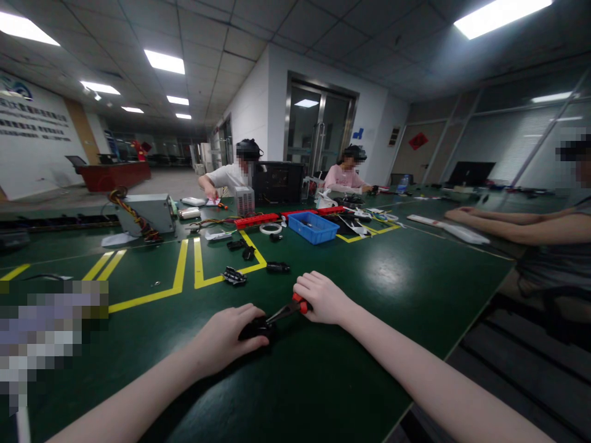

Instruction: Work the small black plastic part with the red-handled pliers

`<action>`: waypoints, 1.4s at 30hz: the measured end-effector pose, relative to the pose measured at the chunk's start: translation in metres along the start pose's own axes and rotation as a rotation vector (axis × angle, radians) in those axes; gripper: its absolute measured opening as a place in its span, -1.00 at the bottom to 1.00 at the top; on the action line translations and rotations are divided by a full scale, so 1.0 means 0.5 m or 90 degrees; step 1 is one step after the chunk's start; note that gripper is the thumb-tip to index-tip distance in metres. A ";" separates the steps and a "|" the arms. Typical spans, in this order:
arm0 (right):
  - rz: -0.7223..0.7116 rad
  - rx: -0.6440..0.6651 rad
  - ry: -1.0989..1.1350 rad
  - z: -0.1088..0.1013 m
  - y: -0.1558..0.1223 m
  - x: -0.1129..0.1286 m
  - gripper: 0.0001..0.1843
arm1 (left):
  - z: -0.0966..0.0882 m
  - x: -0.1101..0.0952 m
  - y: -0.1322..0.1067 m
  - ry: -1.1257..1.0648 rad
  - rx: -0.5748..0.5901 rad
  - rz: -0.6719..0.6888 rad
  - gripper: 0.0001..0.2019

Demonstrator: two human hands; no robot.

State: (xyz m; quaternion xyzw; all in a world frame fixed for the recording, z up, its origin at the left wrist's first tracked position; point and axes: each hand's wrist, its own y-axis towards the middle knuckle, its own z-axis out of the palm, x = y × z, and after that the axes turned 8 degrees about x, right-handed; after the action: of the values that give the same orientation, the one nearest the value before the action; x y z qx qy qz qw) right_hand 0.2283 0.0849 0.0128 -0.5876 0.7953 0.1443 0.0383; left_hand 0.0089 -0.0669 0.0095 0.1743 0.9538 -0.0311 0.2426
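Note:
My right hand (318, 297) is closed round the red handles of a pair of needle-nose pliers (285, 311). The pliers' narrow jaws point left and reach a small black part (255, 329); whether they grip it I cannot make out. With thumb and fingers on either side, my left hand (233, 335) holds that part low against the green table. The part's exact kind is unclear. Just beyond my hands lie similar black pieces, among them a ridged one (234, 276) and a longer one (277, 267).
A blue plastic bin (313, 228) stands further back, beside red strips (257, 221) and a white ring (270, 228). Yellow tape (178, 271) marks the green table (369, 344). A metal power supply (145, 215) with cables stands at left. Other people sit across and at right.

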 end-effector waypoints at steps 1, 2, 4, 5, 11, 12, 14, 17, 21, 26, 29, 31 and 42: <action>0.001 0.000 0.002 0.000 0.000 0.000 -0.86 | 0.000 0.000 0.000 -0.001 0.001 0.003 -0.70; 0.002 -0.001 0.004 0.000 0.000 0.000 -0.86 | -0.001 0.000 -0.001 0.000 0.004 0.005 -0.71; 0.003 -0.003 0.006 0.000 0.000 0.001 -0.86 | -0.002 0.001 -0.002 0.004 0.012 0.011 -0.71; 0.003 -0.004 0.007 -0.001 0.000 0.001 -0.86 | -0.002 0.001 -0.002 0.007 0.016 0.012 -0.71; -0.001 -0.001 0.008 0.001 0.000 0.000 -0.87 | -0.007 0.001 0.000 0.005 0.027 0.013 -0.70; -0.001 -0.002 0.006 0.001 0.000 -0.001 -0.86 | -0.007 0.001 0.001 0.003 0.025 0.012 -0.70; -0.001 -0.003 0.001 0.002 -0.001 -0.001 -0.86 | -0.005 0.003 0.002 0.002 0.019 0.006 -0.70; -0.002 -0.002 -0.002 0.000 0.000 -0.001 -0.86 | -0.002 0.004 0.002 -0.006 0.008 -0.001 -0.69; 0.000 0.001 0.005 -0.003 0.000 0.001 -0.85 | 0.001 0.006 0.001 -0.015 -0.001 -0.002 -0.67; 0.001 0.002 0.011 -0.004 -0.001 0.002 -0.86 | 0.004 0.009 0.001 -0.015 -0.010 0.001 -0.66; 0.003 0.002 0.013 -0.005 -0.001 0.002 -0.87 | 0.003 0.010 0.002 -0.016 -0.009 -0.001 -0.66; 0.005 0.002 0.012 -0.004 -0.001 0.002 -0.86 | 0.000 0.008 0.003 -0.016 -0.007 -0.001 -0.68; 0.007 0.014 0.008 -0.003 0.000 0.000 -0.87 | -0.005 0.003 -0.001 -0.012 0.018 0.013 -0.68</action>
State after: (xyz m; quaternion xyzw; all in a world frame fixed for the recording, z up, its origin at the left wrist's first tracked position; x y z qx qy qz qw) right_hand 0.2286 0.0844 0.0140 -0.5839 0.8001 0.1321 0.0386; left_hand 0.0062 -0.0663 0.0109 0.1868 0.9492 -0.0435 0.2496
